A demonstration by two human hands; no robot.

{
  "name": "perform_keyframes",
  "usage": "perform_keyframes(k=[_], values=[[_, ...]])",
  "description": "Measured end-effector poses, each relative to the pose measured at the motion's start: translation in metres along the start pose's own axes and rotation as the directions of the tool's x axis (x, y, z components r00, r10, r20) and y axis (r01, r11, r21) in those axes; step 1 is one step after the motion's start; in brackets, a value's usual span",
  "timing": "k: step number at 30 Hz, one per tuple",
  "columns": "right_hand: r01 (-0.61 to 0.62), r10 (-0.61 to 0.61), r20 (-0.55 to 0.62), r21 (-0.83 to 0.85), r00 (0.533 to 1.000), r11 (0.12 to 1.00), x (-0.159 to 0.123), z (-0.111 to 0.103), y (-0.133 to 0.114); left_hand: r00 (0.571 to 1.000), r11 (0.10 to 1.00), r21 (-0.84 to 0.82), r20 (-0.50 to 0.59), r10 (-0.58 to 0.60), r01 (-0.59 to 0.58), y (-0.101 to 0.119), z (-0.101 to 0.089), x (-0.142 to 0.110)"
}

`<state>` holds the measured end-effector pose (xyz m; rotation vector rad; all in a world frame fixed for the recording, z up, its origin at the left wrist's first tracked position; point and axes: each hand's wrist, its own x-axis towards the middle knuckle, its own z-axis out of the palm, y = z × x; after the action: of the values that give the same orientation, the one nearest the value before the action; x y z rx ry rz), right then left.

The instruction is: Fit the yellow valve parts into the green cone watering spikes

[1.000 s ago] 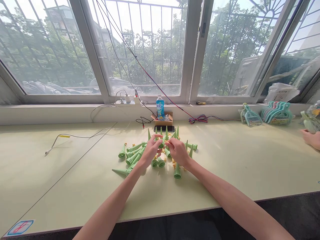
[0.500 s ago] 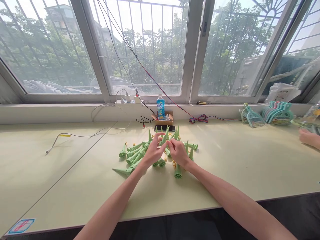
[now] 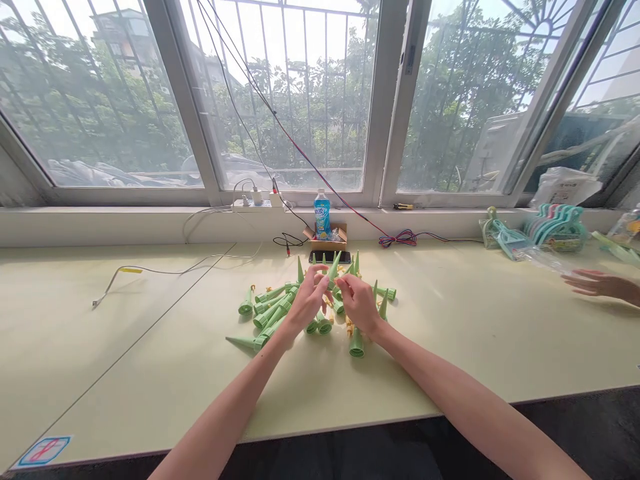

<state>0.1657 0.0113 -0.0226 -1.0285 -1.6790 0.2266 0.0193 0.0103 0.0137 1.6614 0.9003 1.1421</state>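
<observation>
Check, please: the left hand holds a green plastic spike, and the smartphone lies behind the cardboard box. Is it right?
Not quite: the head view shows the smartphone lying in front of the cardboard box, not behind it. The left hand does hold a green plastic spike.

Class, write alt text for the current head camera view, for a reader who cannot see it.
Two bare hands, left and right, work at a green cone above a pile of similar cones on a pale table. Behind them are a phone, a blue bottle in a box and windows.
</observation>
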Motion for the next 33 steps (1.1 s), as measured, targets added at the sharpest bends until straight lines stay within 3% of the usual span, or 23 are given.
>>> perform_keyframes(k=[10,22,28,33], values=[[-0.043,0.043,-0.006,0.029,0.999,0.999,0.000,0.000,0.000,1.000,1.000,-0.026,0.020,0.012,-0.011,0.000,-0.003,0.000],[-0.212,0.210,0.033,0.223,0.977,0.952,0.001,0.003,0.002,0.991,0.982,0.134,-0.005,0.132,-0.130,-0.008,-0.003,0.000],[-0.137,0.143,-0.039,0.126,0.989,0.982,0.000,0.002,0.000,0.987,0.989,0.125,-0.129,0.092,-0.076,-0.011,-0.002,0.004],[-0.028,0.029,-0.026,0.024,0.999,0.999,0.000,0.000,0.002,0.978,0.993,0.121,-0.206,0.022,0.003,-0.013,-0.006,0.005]])
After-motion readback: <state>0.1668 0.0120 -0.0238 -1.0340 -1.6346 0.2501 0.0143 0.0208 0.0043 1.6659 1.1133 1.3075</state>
